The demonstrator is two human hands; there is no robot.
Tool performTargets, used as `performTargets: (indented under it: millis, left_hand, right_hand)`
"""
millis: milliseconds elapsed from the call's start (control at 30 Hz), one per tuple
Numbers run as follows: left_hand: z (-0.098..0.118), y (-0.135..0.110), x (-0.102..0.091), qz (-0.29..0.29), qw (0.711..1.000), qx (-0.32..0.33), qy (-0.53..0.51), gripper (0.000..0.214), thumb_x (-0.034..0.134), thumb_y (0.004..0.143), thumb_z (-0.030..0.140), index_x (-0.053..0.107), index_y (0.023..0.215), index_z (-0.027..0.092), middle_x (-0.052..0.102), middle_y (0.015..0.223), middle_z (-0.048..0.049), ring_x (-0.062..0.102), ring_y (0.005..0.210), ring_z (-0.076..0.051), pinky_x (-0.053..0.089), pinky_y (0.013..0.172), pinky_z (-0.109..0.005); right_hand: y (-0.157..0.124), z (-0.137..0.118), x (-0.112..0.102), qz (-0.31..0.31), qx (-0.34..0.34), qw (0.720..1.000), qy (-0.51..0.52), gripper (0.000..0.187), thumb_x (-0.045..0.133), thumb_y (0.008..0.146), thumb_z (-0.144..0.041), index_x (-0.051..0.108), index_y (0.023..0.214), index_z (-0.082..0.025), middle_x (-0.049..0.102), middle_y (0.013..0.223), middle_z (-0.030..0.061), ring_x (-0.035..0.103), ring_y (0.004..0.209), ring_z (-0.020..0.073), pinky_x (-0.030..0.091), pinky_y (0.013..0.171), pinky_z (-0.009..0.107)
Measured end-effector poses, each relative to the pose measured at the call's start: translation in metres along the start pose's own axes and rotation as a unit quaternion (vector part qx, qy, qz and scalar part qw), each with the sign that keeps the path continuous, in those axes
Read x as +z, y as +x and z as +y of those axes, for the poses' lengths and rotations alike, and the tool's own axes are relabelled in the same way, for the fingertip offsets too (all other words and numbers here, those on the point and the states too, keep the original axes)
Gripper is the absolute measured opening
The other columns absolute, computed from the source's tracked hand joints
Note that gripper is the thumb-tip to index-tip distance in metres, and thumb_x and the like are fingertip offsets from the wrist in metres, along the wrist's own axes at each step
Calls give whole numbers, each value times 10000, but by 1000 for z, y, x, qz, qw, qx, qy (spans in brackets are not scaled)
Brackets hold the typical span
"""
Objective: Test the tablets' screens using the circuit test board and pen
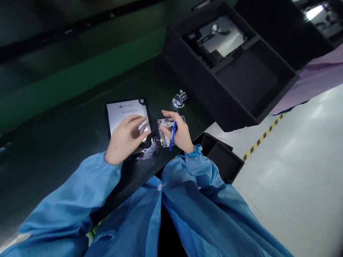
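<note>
**Bench group, one person, two bare hands.**

Landmark: black-framed tablet (128, 121), lying flat on a dark bench (66, 142), a white printed sheet (125, 116) covering most of its face. Long axis ran away from the person, top end leaning slightly toward the person's left. A notched corner sat at the far right; the near end was hidden under a hand.

Left hand (124, 139): above the near part of the tablet, fingers curved over the white sheet and blurred. Contact or grip could not be told.

Right hand (177, 130): just right of the tablet, apart from the left hand, pinching a blue pen (173, 137). The pen's long axis ran nearly front to back, tip toward the person.

Small printed circuit board (166, 130): just right of the tablet, under the right hand's fingers, long axis roughly parallel to the tablet's.

Round silver metal part (179, 100): beyond the right hand, off the tablet's far right corner.

Large black foam tray (193, 103): well beyond the tablet to the right, holding a silver device (221, 39).

Small black tray (222, 157): nearer the person, right of the tablet.

Blue sleeves (72, 200): on both arms, reaching toward the tablet.
</note>
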State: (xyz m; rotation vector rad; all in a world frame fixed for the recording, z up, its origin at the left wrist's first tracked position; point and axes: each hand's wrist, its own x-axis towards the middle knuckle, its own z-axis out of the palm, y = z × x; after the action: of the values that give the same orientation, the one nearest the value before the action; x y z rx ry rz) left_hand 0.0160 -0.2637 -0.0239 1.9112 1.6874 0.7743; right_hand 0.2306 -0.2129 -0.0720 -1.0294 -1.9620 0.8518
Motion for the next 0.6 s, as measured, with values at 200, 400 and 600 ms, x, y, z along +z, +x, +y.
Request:
performTargets:
  millis: [200,400,600]
  left_hand:
    - [-25,-54,-68,-3,939,-284,-193,662,698,846,478,516,1436,240,520,1509,-77,448,1405,-311,340,1195,-459]
    - [-38,-76,-71,15,860,-400,-318,720,760,791,481,505,1421,246,582,1452,-85,523,1346,-279,365,1187,-419]
    - [-40,-50,-65,71,787,-471,-391,390,654,817,228,644,1187,104,721,1186,-134,642,1161,-240,550,878,-293]
  right_hand:
    - [2,-9,-16,-252,-93,955,-125,1254,884,658,-528,135,1605,-186,337,1603,192,223,1529,381,233,1237,595]
    - [11,-5,-7,-317,-102,926,-178,1414,893,639,-526,-64,1612,-155,271,1629,222,171,1547,374,160,1261,585]
    - [9,-1,-5,-309,-112,930,-162,1375,865,667,-551,-45,1615,-146,283,1624,225,177,1545,380,166,1254,597]
